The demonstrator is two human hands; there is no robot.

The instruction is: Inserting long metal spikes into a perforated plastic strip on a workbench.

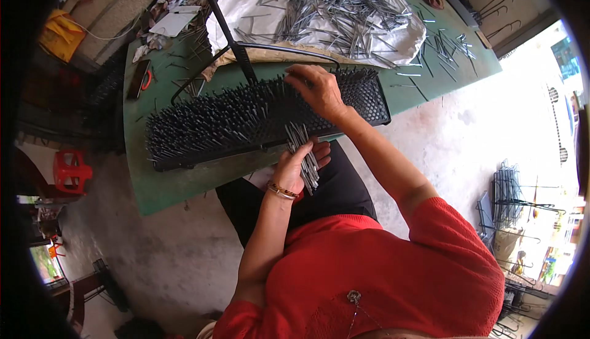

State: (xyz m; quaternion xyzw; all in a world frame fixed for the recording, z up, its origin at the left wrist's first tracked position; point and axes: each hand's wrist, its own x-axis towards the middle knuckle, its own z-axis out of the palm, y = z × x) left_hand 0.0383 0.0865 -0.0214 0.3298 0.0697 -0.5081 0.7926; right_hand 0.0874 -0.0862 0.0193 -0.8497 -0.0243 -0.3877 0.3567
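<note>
A bundle of thin grey metal rods point(310, 173) lies in my left hand point(291, 170), closed round it just below the front edge of a black perforated rack point(286, 118). Rods stand upright, tightly packed, in the left and middle parts of that rack. Bare holes show toward its right side, while its far right end carries more rods. My right hand point(319, 93) is over the back of the rack, right of the middle, with its fingers bent together at the rod tops. Whatever sits between those fingertips is too small to make out.
A large pile of loose rods point(338, 7) lies on white sheeting point(246, 10) behind the rack, on the green table point(163, 188). Orange-handled scissors point(146, 81) rest at the table's left. A black frame bar point(218, 16) rises behind the rack. A red stool point(72, 172) stands left.
</note>
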